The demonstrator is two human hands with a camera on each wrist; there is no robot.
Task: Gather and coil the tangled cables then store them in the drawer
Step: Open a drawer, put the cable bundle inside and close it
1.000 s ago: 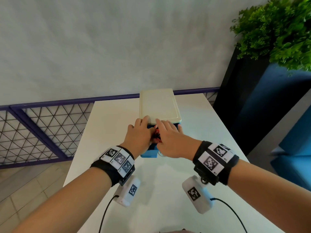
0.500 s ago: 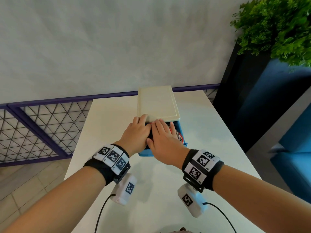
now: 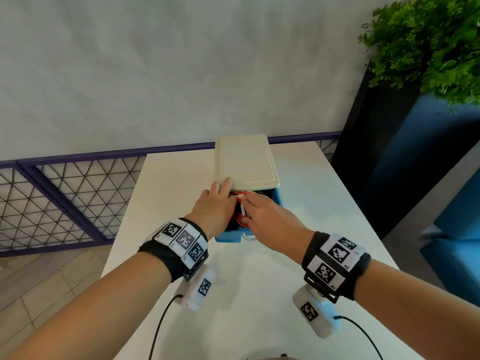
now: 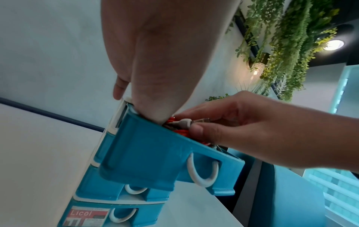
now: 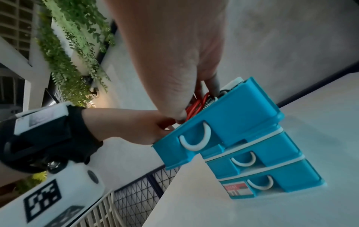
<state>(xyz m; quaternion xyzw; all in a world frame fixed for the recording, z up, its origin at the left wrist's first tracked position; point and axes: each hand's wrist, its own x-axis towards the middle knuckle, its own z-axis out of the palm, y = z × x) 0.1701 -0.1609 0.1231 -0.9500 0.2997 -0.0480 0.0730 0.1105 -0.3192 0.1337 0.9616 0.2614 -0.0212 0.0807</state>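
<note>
At far edge of table (image 3: 181,255), head view: drawer (image 3: 228,236) pulled out of cabinet (image 3: 246,162), red cables (image 3: 240,219) packed inside.
Left hand (image 3: 213,209): fingers laid over cabinet's front left corner, thumb side down in drawer; grip on anything not visible. Best kept as a brace against sliding.
Right hand (image 3: 267,216): fingers curled down onto cables, tucking.

Left wrist view, drawer (image 4: 147,150): open, handle (image 4: 202,173) toward near edge.
Plug (image 4: 186,122): pinched by right hand (image 4: 252,127) at drawer rim; needs pressing below rim first.

Right wrist view, cables (image 5: 196,106): red loops standing above drawer (image 5: 229,116) wall; worth flattening before any push shut, to avoid pinching.
Left hand (image 5: 136,126): at drawer's side, fingers hidden.
</note>
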